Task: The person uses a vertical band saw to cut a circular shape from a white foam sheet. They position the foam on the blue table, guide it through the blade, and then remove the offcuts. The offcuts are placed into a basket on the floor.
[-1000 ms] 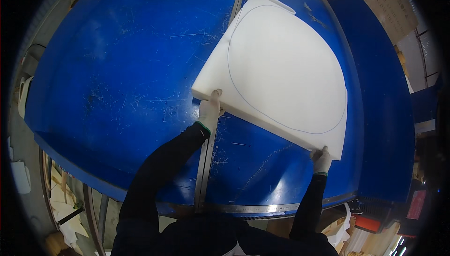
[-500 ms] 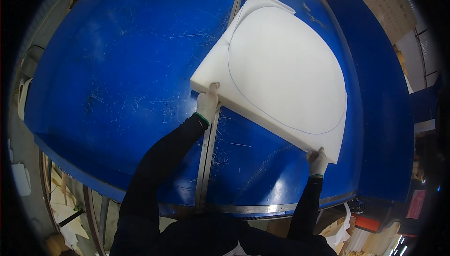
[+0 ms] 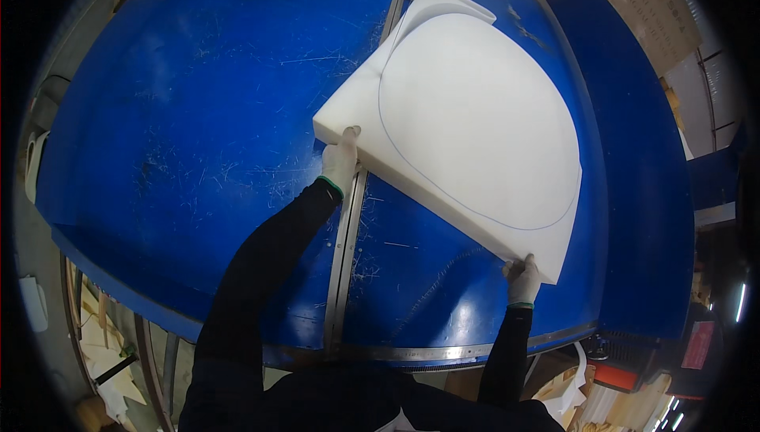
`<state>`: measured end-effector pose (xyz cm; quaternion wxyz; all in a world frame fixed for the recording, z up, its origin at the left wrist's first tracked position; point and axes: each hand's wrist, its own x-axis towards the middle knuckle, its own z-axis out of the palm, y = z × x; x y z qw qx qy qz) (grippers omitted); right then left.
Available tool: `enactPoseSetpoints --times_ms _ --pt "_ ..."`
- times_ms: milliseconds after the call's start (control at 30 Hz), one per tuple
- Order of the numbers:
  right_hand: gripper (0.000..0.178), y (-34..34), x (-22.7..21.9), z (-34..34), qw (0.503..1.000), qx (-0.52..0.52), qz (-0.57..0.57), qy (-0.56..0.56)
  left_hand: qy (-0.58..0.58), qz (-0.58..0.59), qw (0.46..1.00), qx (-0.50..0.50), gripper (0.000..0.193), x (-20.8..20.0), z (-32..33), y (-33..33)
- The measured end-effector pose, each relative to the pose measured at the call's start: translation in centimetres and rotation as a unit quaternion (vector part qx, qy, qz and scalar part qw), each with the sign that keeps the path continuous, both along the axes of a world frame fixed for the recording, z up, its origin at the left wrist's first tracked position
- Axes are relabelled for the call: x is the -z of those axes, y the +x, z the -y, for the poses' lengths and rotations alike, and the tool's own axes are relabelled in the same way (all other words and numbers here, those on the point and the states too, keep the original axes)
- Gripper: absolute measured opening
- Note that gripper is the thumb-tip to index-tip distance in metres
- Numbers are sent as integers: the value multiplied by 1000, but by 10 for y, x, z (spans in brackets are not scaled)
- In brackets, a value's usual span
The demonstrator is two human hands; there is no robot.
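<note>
A thick white foam slab (image 3: 483, 123) with a curved blue line drawn on its top lies on the blue table. My left hand (image 3: 340, 159), in a pale glove with a green cuff, grips the slab's near edge by its left corner, thumb on top. At the near right corner my right hand (image 3: 522, 280), gloved too, pinches the same edge. The fingers of both hands are partly hidden under the slab. Along the far left side, a curved foam strip (image 3: 451, 1) stands partly apart from the slab. A thin upright line, perhaps a wire, passes there.
A metal-edged seam (image 3: 346, 250) runs across the scratched blue table (image 3: 198, 115), whose near edge carries a metal strip (image 3: 451, 353). A blue panel (image 3: 641, 195) rises at the right, with a cardboard box (image 3: 645, 9) beyond. Foam scraps (image 3: 103, 361) lie below at the left.
The slab has turned slightly clockwise: its left corner has gone farther away and its right corner nearer. Both hands have moved with it and kept their hold.
</note>
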<state>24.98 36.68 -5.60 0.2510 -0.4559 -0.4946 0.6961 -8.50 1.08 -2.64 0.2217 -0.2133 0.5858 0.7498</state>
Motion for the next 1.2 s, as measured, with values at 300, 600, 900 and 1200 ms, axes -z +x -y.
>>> enactPoseSetpoints --times_ms 300,600,900,1200 --pt "30 -1 -5 27 1000 -2 -5 -7 -18 -5 1000 10 55 10 4 -28" --pt "30 -2 -6 44 1000 -3 3 -8 -109 -60 992 28 76 23 5 -55" --pt "29 -8 -18 70 1000 11 13 -21 -87 -66 993 47 77 18 6 -71" --pt "31 -12 -28 97 999 17 28 -20 -88 -80 992 51 72 26 4 -94"
